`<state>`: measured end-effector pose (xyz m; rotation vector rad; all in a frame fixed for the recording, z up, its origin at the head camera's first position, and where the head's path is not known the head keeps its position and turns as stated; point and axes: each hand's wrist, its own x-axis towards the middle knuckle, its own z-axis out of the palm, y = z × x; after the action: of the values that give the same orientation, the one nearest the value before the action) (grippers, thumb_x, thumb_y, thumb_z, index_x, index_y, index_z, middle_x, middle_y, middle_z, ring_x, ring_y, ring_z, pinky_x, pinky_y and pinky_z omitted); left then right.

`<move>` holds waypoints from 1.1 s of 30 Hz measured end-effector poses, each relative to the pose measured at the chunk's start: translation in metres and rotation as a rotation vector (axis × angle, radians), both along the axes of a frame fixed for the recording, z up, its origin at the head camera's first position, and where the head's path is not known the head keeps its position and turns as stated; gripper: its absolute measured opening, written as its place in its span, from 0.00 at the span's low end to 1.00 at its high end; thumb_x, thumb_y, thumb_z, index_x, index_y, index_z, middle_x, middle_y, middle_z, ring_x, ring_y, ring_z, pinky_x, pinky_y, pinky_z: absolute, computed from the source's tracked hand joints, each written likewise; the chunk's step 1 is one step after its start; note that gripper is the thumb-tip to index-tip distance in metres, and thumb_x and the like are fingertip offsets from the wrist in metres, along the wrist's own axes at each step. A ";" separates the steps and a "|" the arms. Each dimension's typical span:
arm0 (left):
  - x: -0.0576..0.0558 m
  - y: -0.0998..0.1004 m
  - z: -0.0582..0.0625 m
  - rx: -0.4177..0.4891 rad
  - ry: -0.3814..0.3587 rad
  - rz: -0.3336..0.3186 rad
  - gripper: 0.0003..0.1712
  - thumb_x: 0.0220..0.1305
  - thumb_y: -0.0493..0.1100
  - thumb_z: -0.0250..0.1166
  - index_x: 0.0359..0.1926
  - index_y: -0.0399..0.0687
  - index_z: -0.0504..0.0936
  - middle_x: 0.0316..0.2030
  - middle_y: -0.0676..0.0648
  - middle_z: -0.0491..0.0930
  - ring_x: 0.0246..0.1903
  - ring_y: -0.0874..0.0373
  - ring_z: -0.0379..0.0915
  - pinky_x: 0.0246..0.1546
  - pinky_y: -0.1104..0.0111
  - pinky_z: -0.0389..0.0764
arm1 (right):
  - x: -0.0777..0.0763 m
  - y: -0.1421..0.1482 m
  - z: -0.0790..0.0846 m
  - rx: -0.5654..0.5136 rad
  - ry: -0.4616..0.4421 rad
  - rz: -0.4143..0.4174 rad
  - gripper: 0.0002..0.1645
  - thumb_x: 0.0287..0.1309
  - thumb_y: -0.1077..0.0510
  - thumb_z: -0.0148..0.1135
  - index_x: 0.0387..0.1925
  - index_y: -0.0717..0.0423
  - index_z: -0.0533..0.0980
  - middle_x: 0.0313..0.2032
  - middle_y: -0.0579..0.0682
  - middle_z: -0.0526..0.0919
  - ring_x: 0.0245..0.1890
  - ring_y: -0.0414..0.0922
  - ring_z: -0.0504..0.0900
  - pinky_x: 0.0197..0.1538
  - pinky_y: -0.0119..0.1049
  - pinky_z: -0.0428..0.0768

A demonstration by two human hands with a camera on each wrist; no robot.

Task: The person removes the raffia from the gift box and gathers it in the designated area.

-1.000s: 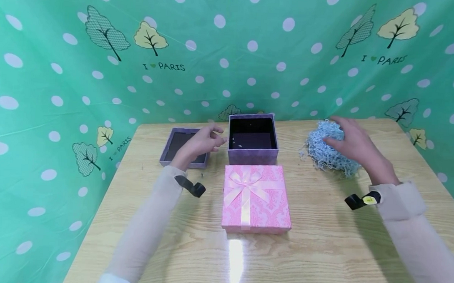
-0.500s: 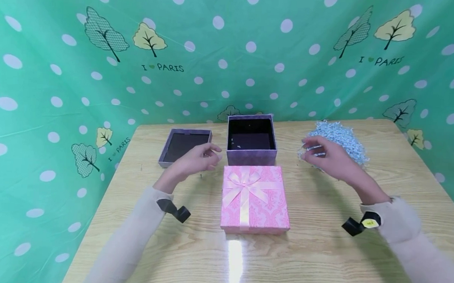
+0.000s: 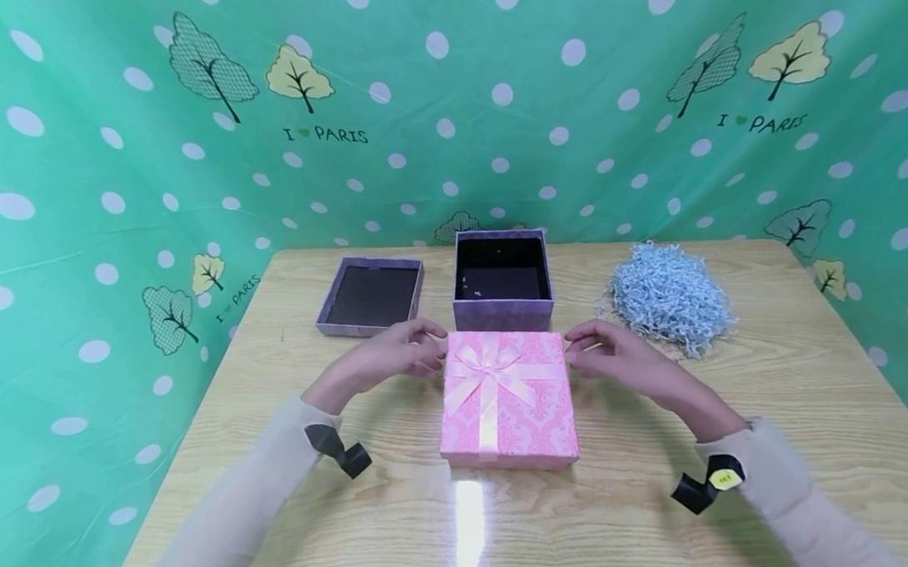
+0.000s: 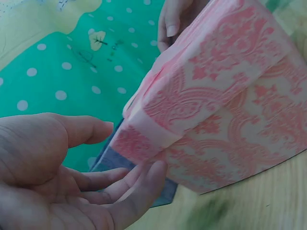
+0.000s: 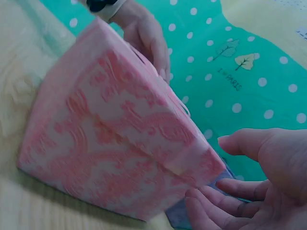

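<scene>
A pink patterned gift box [image 3: 524, 415], its lid on and a ribbon bow [image 3: 490, 370] on top, sits at the middle of the wooden table. My left hand [image 3: 391, 352] is at its left side near the far corner, fingers relaxed. In the left wrist view the fingertips [image 4: 156, 170] come right up to the box's side wall. On the opposite side my right hand [image 3: 624, 356] mirrors it, its fingertips [image 5: 194, 196] close to the wall below the lid edge. Thumb and fingers of both hands are spread, with nothing held between them.
Behind the pink box stands a purple box [image 3: 504, 314], open on top, dark inside with a few blue scraps. Its upturned lid [image 3: 368, 330] lies to the left. A heap of blue shredded paper [image 3: 671, 295] is at the back right. A green dotted curtain [image 3: 460, 100] backs the table.
My right hand has moved from the blue shredded paper leftward to the pink box's right side. My left hand has come from beside the purple box down to the pink box's left side.
</scene>
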<state>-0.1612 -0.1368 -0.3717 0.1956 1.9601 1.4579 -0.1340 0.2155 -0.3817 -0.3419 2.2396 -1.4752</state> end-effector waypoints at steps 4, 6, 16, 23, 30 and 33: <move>0.005 -0.001 -0.004 0.029 -0.038 -0.028 0.27 0.68 0.43 0.58 0.62 0.36 0.62 0.45 0.39 0.75 0.44 0.53 0.78 0.52 0.57 0.81 | 0.006 -0.005 -0.003 -0.065 -0.118 0.013 0.32 0.66 0.51 0.57 0.62 0.66 0.60 0.51 0.63 0.72 0.47 0.50 0.80 0.53 0.50 0.81; 0.006 -0.001 -0.006 0.053 -0.065 -0.035 0.27 0.69 0.43 0.58 0.63 0.35 0.61 0.44 0.39 0.76 0.43 0.54 0.78 0.52 0.57 0.81 | 0.008 -0.007 -0.004 -0.083 -0.159 0.010 0.33 0.65 0.51 0.58 0.62 0.66 0.59 0.50 0.63 0.72 0.45 0.49 0.81 0.53 0.50 0.81; 0.010 -0.001 -0.011 0.144 -0.248 -0.045 0.27 0.65 0.40 0.61 0.59 0.37 0.58 0.42 0.41 0.77 0.42 0.51 0.79 0.54 0.55 0.80 | 0.016 -0.010 -0.007 -0.188 -0.344 -0.008 0.36 0.65 0.52 0.58 0.62 0.69 0.55 0.45 0.58 0.74 0.49 0.53 0.79 0.51 0.48 0.82; 0.009 0.000 -0.012 0.162 -0.269 -0.049 0.25 0.66 0.38 0.60 0.58 0.38 0.58 0.40 0.41 0.78 0.41 0.51 0.79 0.51 0.56 0.81 | 0.016 -0.011 -0.010 -0.212 -0.375 -0.019 0.35 0.65 0.52 0.57 0.61 0.69 0.55 0.52 0.62 0.71 0.50 0.52 0.78 0.51 0.48 0.83; 0.008 0.001 -0.009 0.192 -0.279 -0.049 0.23 0.67 0.37 0.59 0.56 0.39 0.57 0.37 0.44 0.79 0.39 0.53 0.78 0.52 0.55 0.81 | 0.016 -0.011 -0.010 -0.225 -0.373 -0.027 0.33 0.66 0.52 0.55 0.60 0.70 0.55 0.48 0.60 0.74 0.47 0.50 0.79 0.51 0.46 0.83; 0.007 0.000 -0.008 0.206 -0.285 -0.045 0.22 0.68 0.38 0.58 0.55 0.39 0.57 0.38 0.44 0.79 0.40 0.53 0.78 0.52 0.55 0.80 | 0.016 -0.011 -0.008 -0.235 -0.387 -0.031 0.33 0.66 0.51 0.55 0.60 0.70 0.56 0.47 0.58 0.76 0.46 0.48 0.80 0.51 0.44 0.83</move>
<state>-0.1537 -0.1364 -0.3795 0.1148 1.5706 1.5641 -0.1181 0.2042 -0.3893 -0.0807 1.7822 -1.6629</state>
